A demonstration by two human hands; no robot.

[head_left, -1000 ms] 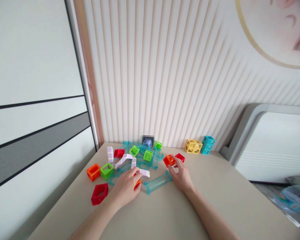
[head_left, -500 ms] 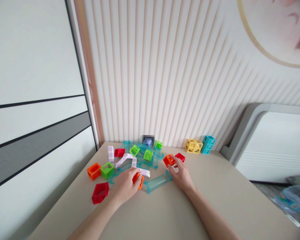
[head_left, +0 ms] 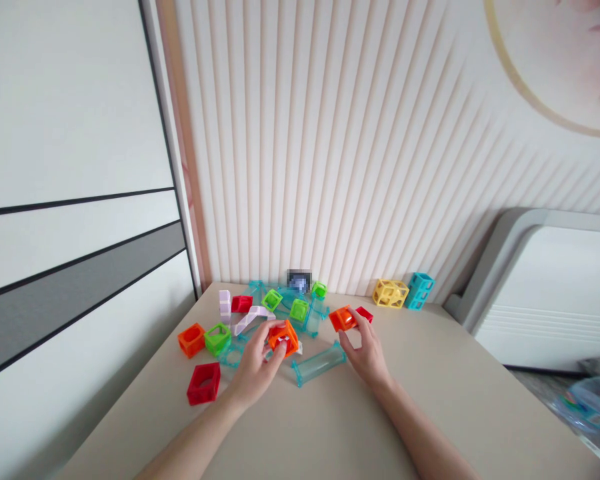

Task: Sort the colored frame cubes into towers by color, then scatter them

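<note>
My left hand [head_left: 259,363] is closed round an orange cube block [head_left: 291,337] with open sides, raised over the pile. A second orange cube block [head_left: 341,319] is in my right hand [head_left: 367,352], pinched at its right side. Just behind my right fingers lies a red block [head_left: 365,313]. Between my hands rests a clear teal tube [head_left: 320,365] on the table. Light purple jointed pieces [head_left: 247,320] lie beyond my left hand, partly hidden by it. A red block [head_left: 203,383] sits to the left of my left wrist.
Green blocks [head_left: 299,310] and teal clear pieces [head_left: 313,323] are heaped near the ribbed wall [head_left: 300,147]. Orange [head_left: 191,340] and green [head_left: 217,339] blocks stand at the left. A yellow frame block [head_left: 390,293] and a teal frame block [head_left: 420,291] stand at the back right.
My left hand has lifted its orange block off the table area and turned it into view. My right hand has raised its orange block slightly, tilting it.
</note>
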